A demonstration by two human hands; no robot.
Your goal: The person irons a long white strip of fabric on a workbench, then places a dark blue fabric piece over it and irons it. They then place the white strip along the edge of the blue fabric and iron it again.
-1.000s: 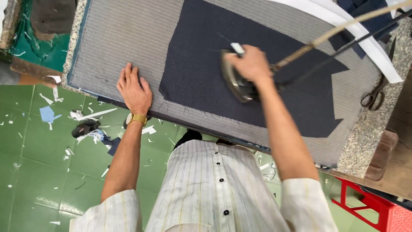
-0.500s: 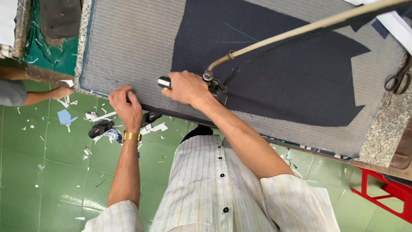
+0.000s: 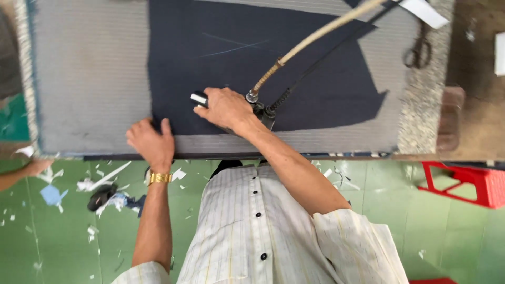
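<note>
Iron: the steam iron (image 3: 260,113) sits on the dark navy fabric piece (image 3: 252,58), near that fabric's near edge; most of its body is hidden under the hand, so its exact outline is hard to tell.
Right hand: the right hand (image 3: 226,108) is wrapped around the iron's handle, fingers curled tight, a silvery end of the handle showing past the knuckles.
Hoses: a beige hose (image 3: 310,39) and a black cord (image 3: 326,55) run from the iron's back end up and away across the fabric.
Left hand: the left hand (image 3: 150,139) lies at the fabric's near left corner, fingers bent and pressing on the edge; a gold wristwatch (image 3: 159,178) is on the wrist.
Fabric: it lies flat on the grey padded table (image 3: 89,79), faint chalk lines crossing near its middle.
Beyond the fabric: scissors (image 3: 418,50) rest on the table's speckled rim, well off the fabric's far right corner.
Below the table: green tiled floor (image 3: 63,231) strewn with scraps; a red stool (image 3: 463,181) stands at the right.
</note>
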